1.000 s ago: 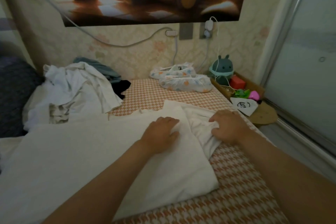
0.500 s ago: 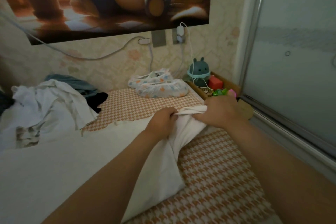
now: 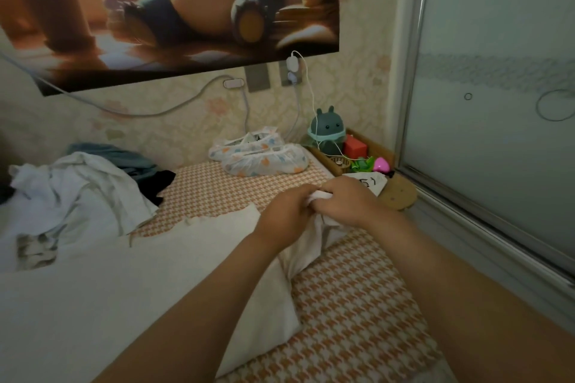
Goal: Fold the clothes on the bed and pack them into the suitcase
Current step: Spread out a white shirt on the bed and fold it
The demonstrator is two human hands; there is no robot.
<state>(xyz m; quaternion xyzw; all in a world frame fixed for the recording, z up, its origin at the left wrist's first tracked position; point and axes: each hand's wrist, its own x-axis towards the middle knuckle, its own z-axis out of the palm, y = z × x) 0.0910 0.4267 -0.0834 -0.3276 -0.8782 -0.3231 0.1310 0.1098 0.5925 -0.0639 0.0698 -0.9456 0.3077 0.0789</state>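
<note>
The big white cloth garment (image 3: pixel 140 289) lies near on the orange-checked bed (image 3: pixel 357 305). The left hand (image 3: pixel 284 214) and right hand (image 3: pixel 345 202) both grip its bunched right end, mid-fold I think. Next, lay that end over flat. A rumpled white and blue clothes heap (image 3: pixel 81 196) waits far left.

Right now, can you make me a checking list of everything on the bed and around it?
Surface: bed with an orange check sheet.
Job's things: white garment spread out, its far end bunched; pile of unfolded clothes at left; no suitcase seen.
Clutter: two floral fabric items by the wall; tray with a teal toy and a red box.
Grips: left hand and right hand both hold the garment's bunched end.
Cables: white cable runs from a wall plug to the tray; grey cable along the wall.
Surroundings: poster, frosted glass door.
</note>
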